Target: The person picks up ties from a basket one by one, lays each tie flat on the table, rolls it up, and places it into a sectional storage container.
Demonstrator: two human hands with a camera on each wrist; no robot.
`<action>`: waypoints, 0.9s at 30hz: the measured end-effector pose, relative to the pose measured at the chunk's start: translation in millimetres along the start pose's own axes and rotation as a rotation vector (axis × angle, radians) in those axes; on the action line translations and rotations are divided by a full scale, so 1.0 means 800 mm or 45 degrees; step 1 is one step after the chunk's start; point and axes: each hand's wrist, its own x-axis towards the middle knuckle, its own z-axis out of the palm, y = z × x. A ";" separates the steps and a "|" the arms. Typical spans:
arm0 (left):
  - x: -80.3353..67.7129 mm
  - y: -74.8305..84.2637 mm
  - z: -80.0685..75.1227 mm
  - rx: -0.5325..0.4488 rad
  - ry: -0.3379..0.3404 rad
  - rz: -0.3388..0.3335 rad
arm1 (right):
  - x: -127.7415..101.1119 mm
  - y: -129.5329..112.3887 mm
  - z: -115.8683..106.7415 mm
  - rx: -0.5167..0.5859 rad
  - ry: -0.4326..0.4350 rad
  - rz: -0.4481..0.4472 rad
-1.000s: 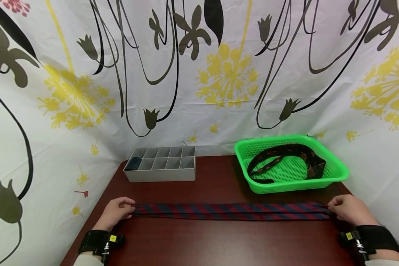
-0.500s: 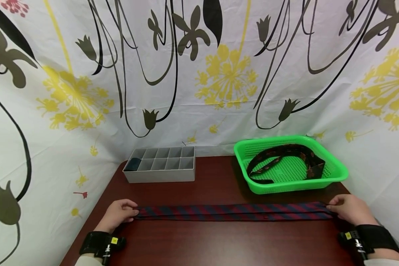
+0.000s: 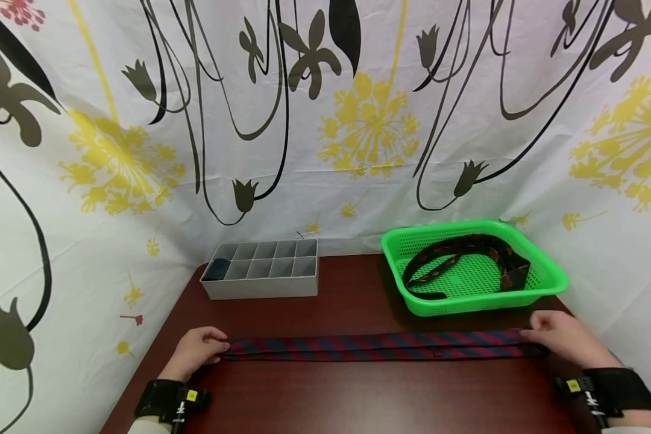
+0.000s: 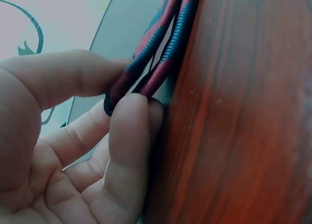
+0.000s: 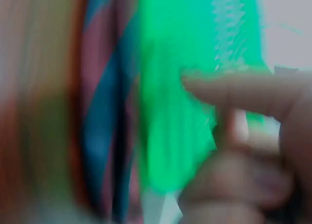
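A red and blue striped tie lies folded lengthwise in a straight band across the dark wooden table. My left hand pinches its left end; the left wrist view shows thumb and finger closed on the doubled tie at the hand. My right hand lies over the tie's right end with fingers fairly straight. The right wrist view is blurred: an extended finger shows beside the tie and the green basket.
A green plastic basket at the back right holds a dark patterned tie. A grey divided organiser at the back left has a dark roll in one left compartment. A flowered curtain closes off the back and sides.
The left hand slid slightly right along the table with its tie end. The right hand moved left and a little up, its fingers now reaching further over the tie's right end.
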 end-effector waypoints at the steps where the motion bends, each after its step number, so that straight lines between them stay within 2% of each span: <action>1: 0.000 -0.001 -0.001 0.000 -0.005 -0.001 | 0.002 -0.013 0.007 0.073 -0.032 -0.116; 4: 0.001 -0.005 -0.001 -0.002 -0.006 -0.008 | 0.011 -0.056 0.039 0.303 -0.168 -0.437; 5: 0.001 -0.006 0.000 0.002 -0.008 -0.003 | 0.014 -0.072 0.052 0.353 -0.210 -0.505; 7: 0.001 -0.006 0.001 -0.001 -0.007 0.007 | 0.021 -0.106 0.080 0.389 -0.253 -0.599; 10: 0.002 -0.006 0.002 0.000 -0.010 0.018 | 0.030 -0.164 0.116 0.451 -0.370 -0.632; 14: 0.000 -0.005 -0.004 0.002 -0.017 0.036 | 0.052 -0.248 0.161 0.531 -0.502 -0.569; 20: -0.004 -0.007 -0.009 -0.007 -0.029 0.062 | 0.096 -0.368 0.241 0.618 -0.531 -0.411; 23: -0.004 -0.005 -0.007 -0.004 -0.022 0.065 | 0.113 -0.424 0.273 0.735 -0.513 -0.318; 27: -0.002 -0.002 0.006 0.017 0.016 0.073 | 0.129 -0.485 0.307 0.960 -0.424 -0.193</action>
